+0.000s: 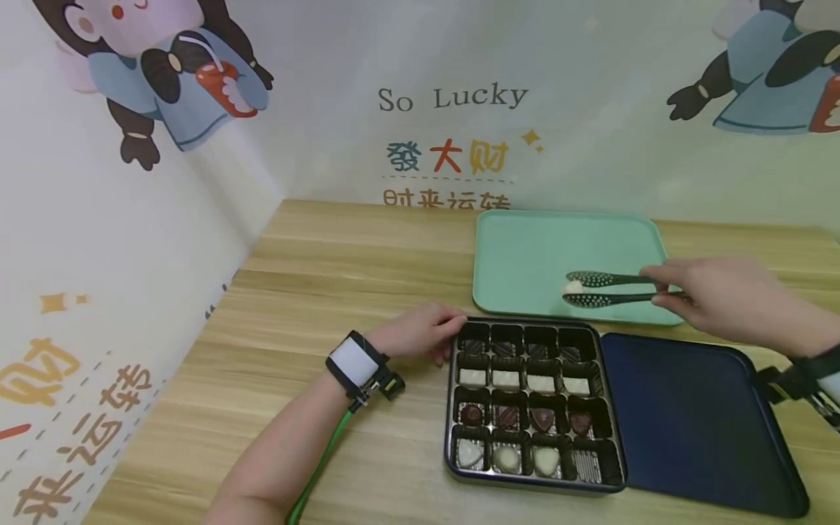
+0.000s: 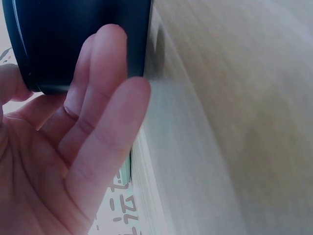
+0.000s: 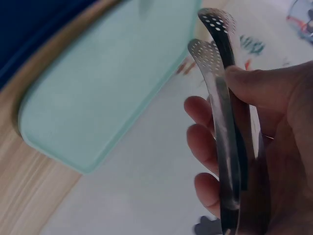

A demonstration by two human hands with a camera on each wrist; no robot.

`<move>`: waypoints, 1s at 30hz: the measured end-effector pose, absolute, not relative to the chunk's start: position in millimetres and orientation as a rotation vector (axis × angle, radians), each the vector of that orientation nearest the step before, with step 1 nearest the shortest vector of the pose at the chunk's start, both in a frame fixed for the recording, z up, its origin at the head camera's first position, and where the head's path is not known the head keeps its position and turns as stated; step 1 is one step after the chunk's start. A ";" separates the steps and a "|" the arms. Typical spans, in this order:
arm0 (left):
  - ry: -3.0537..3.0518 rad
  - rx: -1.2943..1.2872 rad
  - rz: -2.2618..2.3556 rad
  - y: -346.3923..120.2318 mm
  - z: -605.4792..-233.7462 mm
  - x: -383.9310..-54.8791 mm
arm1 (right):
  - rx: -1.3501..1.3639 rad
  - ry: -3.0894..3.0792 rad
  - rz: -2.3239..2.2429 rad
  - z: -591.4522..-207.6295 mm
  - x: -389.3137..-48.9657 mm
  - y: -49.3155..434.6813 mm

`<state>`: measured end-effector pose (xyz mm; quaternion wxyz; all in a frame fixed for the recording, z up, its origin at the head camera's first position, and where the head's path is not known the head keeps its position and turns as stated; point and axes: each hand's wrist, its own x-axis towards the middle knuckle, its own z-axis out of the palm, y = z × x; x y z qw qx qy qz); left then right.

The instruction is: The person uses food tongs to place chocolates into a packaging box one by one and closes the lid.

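In the head view my right hand [image 1: 728,295] holds dark metal tongs [image 1: 607,300] over the green tray [image 1: 525,255]. A small whitish piece of chocolate [image 1: 573,287] sits between their perforated tips. The right wrist view shows thumb and fingers closed about the tongs [image 3: 226,122]. My left hand [image 1: 420,332] grips the back left corner of a dark chocolate box [image 1: 525,483], thumb at the rim. In the left wrist view, several fingers [image 2: 110,63] lie along its side wall. Rows of dark, white and reddish-brown chocolates fill most compartments; the front right one shows only its ridged bottom.
A dark blue lid [image 1: 702,423] lies to the right of the box, close against it. Behind the wooden table [image 1: 354,255] stands a printed backdrop [image 1: 453,44] with cartoon figures and lettering. A green cable [image 1: 321,459] runs along the left forearm.
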<state>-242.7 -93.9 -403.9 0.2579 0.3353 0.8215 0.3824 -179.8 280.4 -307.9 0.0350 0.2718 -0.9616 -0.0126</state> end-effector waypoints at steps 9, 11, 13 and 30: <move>2.238 0.927 1.022 -97.1 -402.9 -243.9 | 1.008 -2.936 -0.094 -306.0 -102.1 276.8; 2.236 0.925 1.023 -97.3 -403.7 -243.3 | 1.047 -2.975 -0.103 -308.4 -91.8 277.7; 2.233 0.921 1.026 -97.1 -404.6 -242.9 | 1.067 -3.020 -0.125 -311.5 -83.7 277.1; 2.253 0.905 0.997 -91.2 -401.2 -244.2 | 1.281 -3.037 -0.549 -310.7 -75.0 236.6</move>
